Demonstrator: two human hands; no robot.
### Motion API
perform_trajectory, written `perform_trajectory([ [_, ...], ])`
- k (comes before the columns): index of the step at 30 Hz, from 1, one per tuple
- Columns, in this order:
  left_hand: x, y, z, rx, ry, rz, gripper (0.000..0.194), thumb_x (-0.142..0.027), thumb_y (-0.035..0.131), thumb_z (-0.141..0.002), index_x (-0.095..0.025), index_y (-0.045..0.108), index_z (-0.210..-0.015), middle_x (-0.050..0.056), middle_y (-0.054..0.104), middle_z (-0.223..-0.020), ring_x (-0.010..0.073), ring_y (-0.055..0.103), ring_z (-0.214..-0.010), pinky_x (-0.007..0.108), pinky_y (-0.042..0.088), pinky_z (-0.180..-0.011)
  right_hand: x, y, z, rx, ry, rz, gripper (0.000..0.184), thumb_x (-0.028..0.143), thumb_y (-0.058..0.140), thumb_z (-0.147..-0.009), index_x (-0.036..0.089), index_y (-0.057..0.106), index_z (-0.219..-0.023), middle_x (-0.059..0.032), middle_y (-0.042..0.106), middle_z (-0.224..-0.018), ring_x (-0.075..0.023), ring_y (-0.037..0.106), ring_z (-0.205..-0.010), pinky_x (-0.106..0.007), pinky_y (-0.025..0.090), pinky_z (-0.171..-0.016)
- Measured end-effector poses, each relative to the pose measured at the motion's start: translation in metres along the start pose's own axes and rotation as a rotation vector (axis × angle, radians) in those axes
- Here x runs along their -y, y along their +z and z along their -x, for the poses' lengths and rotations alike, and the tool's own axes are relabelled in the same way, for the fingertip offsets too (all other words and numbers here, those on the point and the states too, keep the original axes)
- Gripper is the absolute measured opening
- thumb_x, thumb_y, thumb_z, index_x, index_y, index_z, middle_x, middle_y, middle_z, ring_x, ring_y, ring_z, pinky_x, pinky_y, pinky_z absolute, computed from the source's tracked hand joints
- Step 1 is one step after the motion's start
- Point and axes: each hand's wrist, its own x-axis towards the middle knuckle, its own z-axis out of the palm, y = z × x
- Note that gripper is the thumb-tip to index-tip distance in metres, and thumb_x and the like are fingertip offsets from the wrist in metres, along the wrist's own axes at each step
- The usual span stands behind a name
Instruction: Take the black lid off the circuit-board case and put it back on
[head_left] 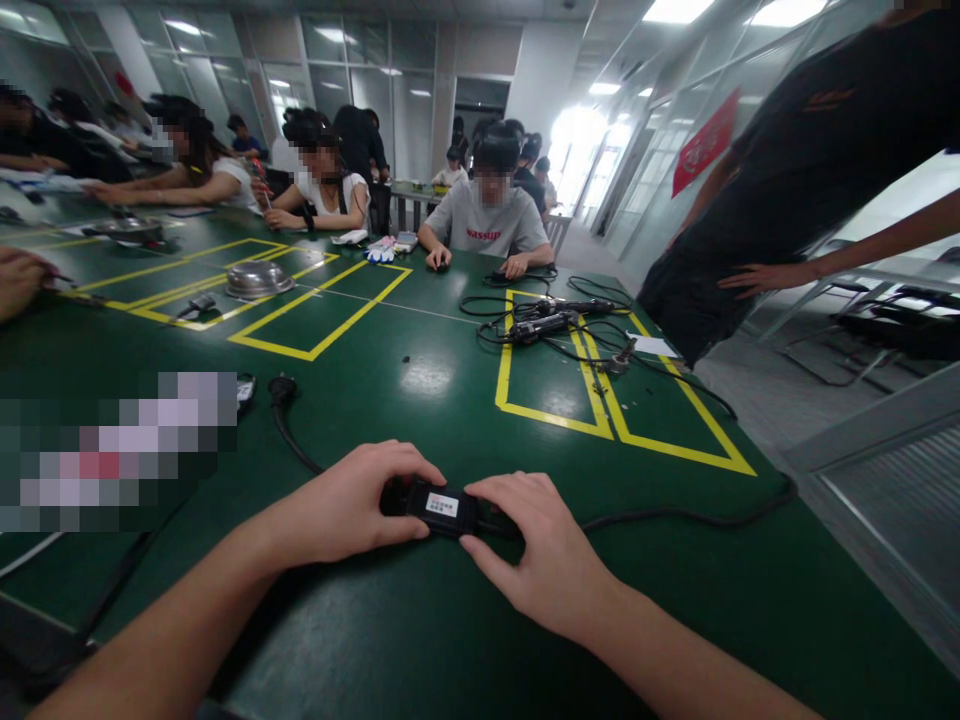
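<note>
Black labelled box (442, 508) is clamped between both hands: left end pinched by the left hand (360, 500), right end by the right hand (544, 560), thumbs on the near side. Box is located in the near half of the green worktop (360, 620). Black cable (296, 440) is partly covered by the left hand; its plug (283, 388) is laid farther from the near edge. Second cable (690, 517) is run from the right hand to the right edge. Toward the far right corner, corded black tools (551, 322) are laid across yellow markings (555, 418). Far edge is occupied by a seated person (491, 215).
</note>
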Motion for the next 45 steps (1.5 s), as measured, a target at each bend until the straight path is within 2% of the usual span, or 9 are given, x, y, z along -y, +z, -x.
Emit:
perform_trajectory([
  [11, 0.0000, 0.0002, -0.0001, 0.005, 0.011, -0.003, 0.036, -0.033, 0.084, -0.088, -0.025, 0.079, -0.122, 0.004, 0.075, -0.111, 0.0232, 0.069, -0.100, 0.034, 0.051, -0.092, -0.0034, 0.0009, 0.0013, -0.001, -0.003, 0.011, 0.037, 0.015, 0.080, -0.089, 0.020, 0.069, -0.123, -0.0101, 0.083, -0.113, -0.0285, 0.077, -0.099, -0.046, 0.055, -0.090],
  [20, -0.0021, 0.0037, -0.0025, 0.025, -0.018, -0.007, 0.038, -0.022, 0.088, -0.085, -0.027, 0.078, -0.122, 0.002, 0.073, -0.113, 0.0246, 0.067, -0.108, 0.036, 0.049, -0.097, -0.0026, 0.0001, 0.0013, 0.009, -0.002, 0.009, 0.038, 0.011, 0.081, -0.086, 0.021, 0.068, -0.121, -0.0086, 0.082, -0.113, -0.0281, 0.077, -0.100, -0.047, 0.053, -0.091],
  [31, -0.0079, 0.0020, -0.0024, 0.039, -0.050, -0.005, 0.035, -0.021, 0.085, -0.083, -0.025, 0.078, -0.117, 0.001, 0.071, -0.106, 0.0209, 0.065, -0.094, 0.033, 0.048, -0.088, -0.0031, 0.0013, 0.0013, 0.006, 0.000, 0.006, 0.039, 0.013, 0.083, -0.086, 0.022, 0.068, -0.120, -0.0091, 0.082, -0.113, -0.0289, 0.078, -0.100, -0.047, 0.053, -0.091],
  [45, -0.0053, 0.0029, -0.0016, 0.040, -0.052, 0.019, 0.035, -0.024, 0.084, -0.084, -0.024, 0.078, -0.118, 0.001, 0.070, -0.107, 0.0206, 0.066, -0.094, 0.033, 0.049, -0.086, -0.0025, 0.0013, 0.0006, 0.022, 0.033, 0.006, 0.038, 0.014, 0.084, -0.086, 0.021, 0.069, -0.121, -0.0086, 0.082, -0.113, -0.0284, 0.077, -0.102, -0.047, 0.054, -0.092],
])
